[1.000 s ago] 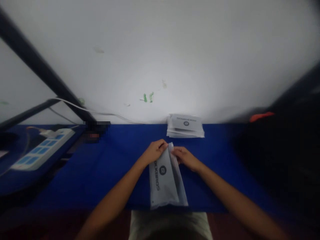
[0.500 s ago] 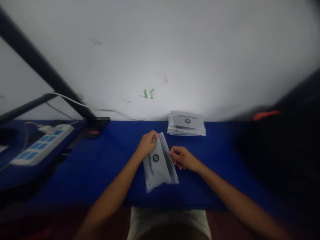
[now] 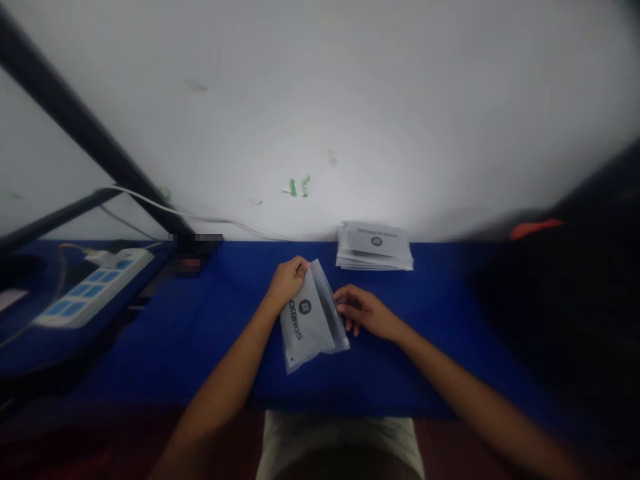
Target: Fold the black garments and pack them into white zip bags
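Blue tabletop (image 3: 415, 360), head view: pouch (image 3: 313, 327) swung left, mid-table!
My left hand (image 3: 290, 283) pinches its far end tight; my right hand (image 3: 364, 312) now sits nearer along its right edge, fingers curled, grip unclear, suggesting that edge is being worked.

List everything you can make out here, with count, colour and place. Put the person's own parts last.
Single bag: 1, translucent whitish with black print, in the left hand
Stack of bags: 1, whitish, far table edge; bags not countable
Table: 1, blue, centre
Power strip: 1, white with blue sockets, left
Plug: 1, white, strip's far end
Cables: several, mostly pale, left and along the wall
Frame bars: at least 2, dark, left
Wall: 1, greyish white, behind
Orange-red item: 1, far right, unclear
Clothing: pale, bottom edge
Left hand: 1, bare, bag's top
Right hand: 1, bare, bag's right edge
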The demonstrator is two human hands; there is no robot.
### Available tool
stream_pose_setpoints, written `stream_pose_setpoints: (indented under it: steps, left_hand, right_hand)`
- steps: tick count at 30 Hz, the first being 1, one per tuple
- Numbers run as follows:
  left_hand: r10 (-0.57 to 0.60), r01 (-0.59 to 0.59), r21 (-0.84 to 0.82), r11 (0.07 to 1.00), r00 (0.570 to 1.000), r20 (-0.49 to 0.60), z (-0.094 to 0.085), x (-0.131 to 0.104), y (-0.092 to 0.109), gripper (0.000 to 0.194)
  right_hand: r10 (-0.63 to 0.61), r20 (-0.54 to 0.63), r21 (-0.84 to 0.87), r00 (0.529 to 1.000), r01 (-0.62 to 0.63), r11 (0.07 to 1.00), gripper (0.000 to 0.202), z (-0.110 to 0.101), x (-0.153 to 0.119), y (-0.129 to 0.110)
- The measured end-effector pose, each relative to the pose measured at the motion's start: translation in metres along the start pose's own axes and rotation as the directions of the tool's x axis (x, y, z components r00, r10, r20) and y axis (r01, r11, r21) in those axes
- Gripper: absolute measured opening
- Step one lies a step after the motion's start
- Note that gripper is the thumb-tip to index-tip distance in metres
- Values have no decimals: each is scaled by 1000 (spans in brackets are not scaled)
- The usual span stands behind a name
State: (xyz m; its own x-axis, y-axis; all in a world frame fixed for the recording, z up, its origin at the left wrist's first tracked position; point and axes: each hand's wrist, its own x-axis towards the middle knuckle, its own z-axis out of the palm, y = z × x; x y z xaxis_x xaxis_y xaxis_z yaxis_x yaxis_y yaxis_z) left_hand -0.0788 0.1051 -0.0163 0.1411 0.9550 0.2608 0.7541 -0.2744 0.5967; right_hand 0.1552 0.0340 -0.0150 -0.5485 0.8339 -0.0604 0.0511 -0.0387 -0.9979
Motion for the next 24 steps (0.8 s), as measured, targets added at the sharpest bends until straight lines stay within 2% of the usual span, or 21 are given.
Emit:
stream_pose_setpoints:
  steps: [5,8,13,15,21,24]
  left_hand:
    - [75,-75,-13,997,996,46,3,-14,29,25]
    - [103,-105,23,994,992,70,2,-20,42,26]
    - [31,-35,82,996,998,51,-1,-21,48,23]
    - [17,-19,101,995,999,29,-1,-23,52,23]
    - [163,-163,50,985,987,-1,3,-40,73,25]
    - [197,-199,-12,980,978,-73,4,-43,75,24]
  right_hand:
    - [3,-23,-56,1000,-5,998,29,4,0,-3]
    - [-10,-12,-1,1000,10,1000,25,4,0,-7]
    - [36,-66,-42,997,-39,998,36,0,1,-6]
    - [56,-50,-59,997,-59,996,40,-1,2,-4]
    - [-104,60,-152,993,112,982,34,4,0,-10]
    - [-148,66,-130,987,156,979,30,3,-1,-14]
